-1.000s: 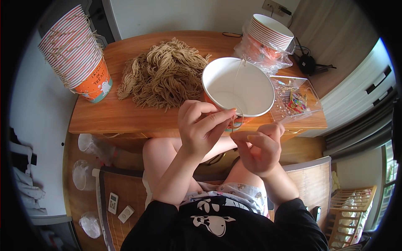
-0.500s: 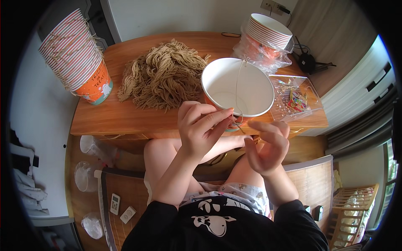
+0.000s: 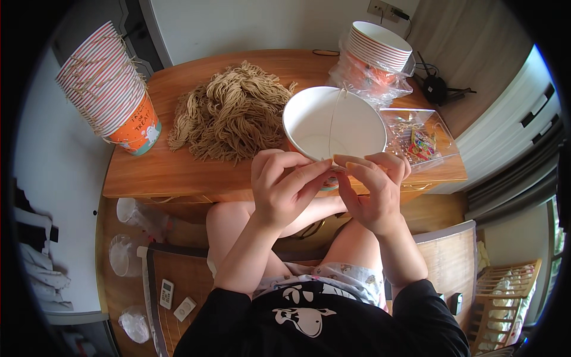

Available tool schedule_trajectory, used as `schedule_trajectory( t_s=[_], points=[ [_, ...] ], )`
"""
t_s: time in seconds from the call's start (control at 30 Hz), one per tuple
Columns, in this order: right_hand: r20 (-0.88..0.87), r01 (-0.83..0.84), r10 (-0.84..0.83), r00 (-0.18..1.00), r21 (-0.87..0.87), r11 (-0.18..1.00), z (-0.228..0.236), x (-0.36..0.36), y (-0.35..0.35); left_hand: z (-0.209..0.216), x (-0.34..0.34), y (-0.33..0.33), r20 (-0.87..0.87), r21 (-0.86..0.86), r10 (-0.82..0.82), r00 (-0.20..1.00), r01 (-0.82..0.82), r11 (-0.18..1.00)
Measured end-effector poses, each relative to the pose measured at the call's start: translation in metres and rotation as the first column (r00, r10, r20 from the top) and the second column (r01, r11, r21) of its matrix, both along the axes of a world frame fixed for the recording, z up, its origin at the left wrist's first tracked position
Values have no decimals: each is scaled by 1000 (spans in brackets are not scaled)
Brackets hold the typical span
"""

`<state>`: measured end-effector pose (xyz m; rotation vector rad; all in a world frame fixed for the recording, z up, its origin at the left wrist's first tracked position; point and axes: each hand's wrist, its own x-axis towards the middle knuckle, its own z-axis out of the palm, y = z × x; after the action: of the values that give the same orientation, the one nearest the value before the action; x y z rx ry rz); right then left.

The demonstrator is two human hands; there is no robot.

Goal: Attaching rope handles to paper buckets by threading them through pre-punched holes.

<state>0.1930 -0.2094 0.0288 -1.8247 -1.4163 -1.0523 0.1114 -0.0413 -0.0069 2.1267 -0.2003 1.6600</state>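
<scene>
An orange paper bucket with a white inside (image 3: 333, 122) stands at the desk's front edge, before me. A thin tan string (image 3: 333, 119) runs from its far rim across the opening to the near rim. At that near rim my left hand (image 3: 278, 184) pinches the string between thumb and index finger. My right hand (image 3: 375, 187) meets it there, its thumb and index fingertips closed on the string's end; the exact spot is partly hidden by the fingers. Left of the bucket lies a big heap of tan strings (image 3: 238, 113).
A tall stack of striped orange buckets (image 3: 107, 83) rises at the desk's left. Back right, more buckets (image 3: 380, 50) stand in clear plastic wrap. A clear tray (image 3: 422, 137) with small packets lies at the right, a black router (image 3: 437, 89) behind it.
My right hand has moved up and left, its fingers coming together with the left fingertips at the rim. The string across the bucket now looks straighter.
</scene>
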Motion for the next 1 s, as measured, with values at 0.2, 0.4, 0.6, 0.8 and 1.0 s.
schedule_trajectory(
  t_s=[0.2, 0.4, 0.6, 0.8, 1.0],
  points=[
    [-3, -37, 37, 999, 53, 998, 1, 8, -3, -1, 2, -1, 0, -15, -18, 1000, 18, 1000],
    [-27, -70, 71, 997, 41, 997, 12, 4, -6, 5, 0, -4, -29, -54, -24, 999, 22, 998],
    [-95, -108, 110, 989, 19, 994, 18, -3, -9, 1, 2, 0, 26, 80, 6, 1000, -8, 997],
    [-98, -110, 115, 989, 56, 992, 13, -5, -12, -4, 1, -4, 102, 110, 43, 994, -54, 992],
    [-71, -44, 39, 997, -76, 996, 20, -10, -17, 0, -1, -3, 104, 186, 69, 992, -87, 979]
  ],
)
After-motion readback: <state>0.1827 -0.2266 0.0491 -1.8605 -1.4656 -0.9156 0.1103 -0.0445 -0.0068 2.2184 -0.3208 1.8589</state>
